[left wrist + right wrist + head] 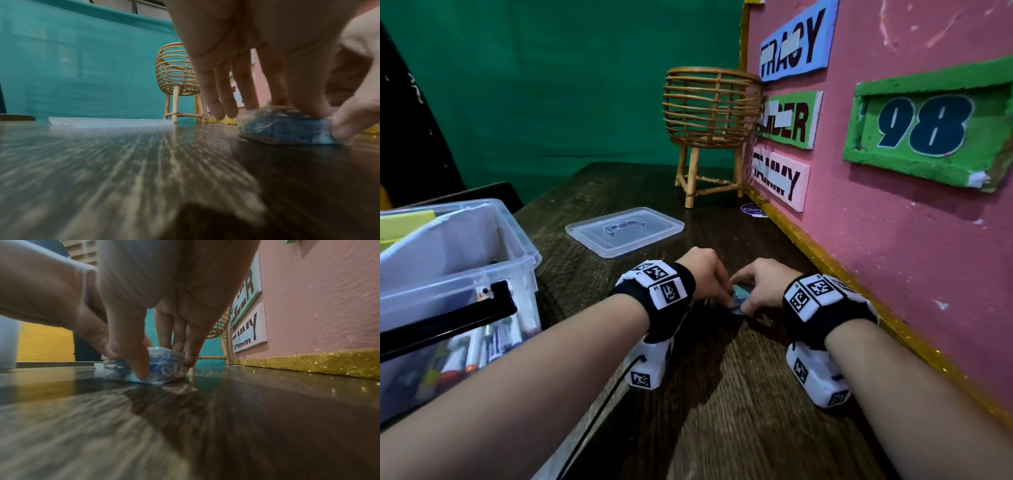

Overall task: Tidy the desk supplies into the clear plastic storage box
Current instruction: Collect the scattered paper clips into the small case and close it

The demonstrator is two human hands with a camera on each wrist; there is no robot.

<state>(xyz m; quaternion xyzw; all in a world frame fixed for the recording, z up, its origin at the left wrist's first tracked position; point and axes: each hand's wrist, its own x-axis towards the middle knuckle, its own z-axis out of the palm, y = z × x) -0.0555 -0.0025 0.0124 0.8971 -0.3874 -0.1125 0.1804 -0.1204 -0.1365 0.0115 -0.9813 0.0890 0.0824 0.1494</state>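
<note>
The bench [722, 394] is a dark wood-grain surface with a slight sheen; both wrist views show reflections on it. A small clear plastic case [160, 368] of blue paper clips rests on the bench near its middle, between the two hands and close to the pink board [893, 257]. The case is low, with rounded corners and transparent walls; looped blue wire clips show through them, and a pale blue strip shows along its lower edge in the left wrist view.

The left hand [703, 270] grasps the case from the left side: its thumb and one finger press on the case, and the other fingers are extended downward beside it. The right hand [760, 284] grasps the case from the right, with the thumb [133, 363] on the near face and the fingertips on the far edge. The case is in contact with the bench.

The clear plastic storage box [482, 260] stands at the left edge of the bench, well apart from the case. Its walls are translucent and its rim is rolled. It holds markers [479, 346], yellow paper and a black bar-shaped item. The box lid [625, 231], a flat clear rectangle with a moulded handle, lies separately on the bench beyond the hands.

A rattan basket [710, 106] on four legs stands at the far right corner. The pink board has a rough painted texture, a gold glitter border and raised name plates.
</note>
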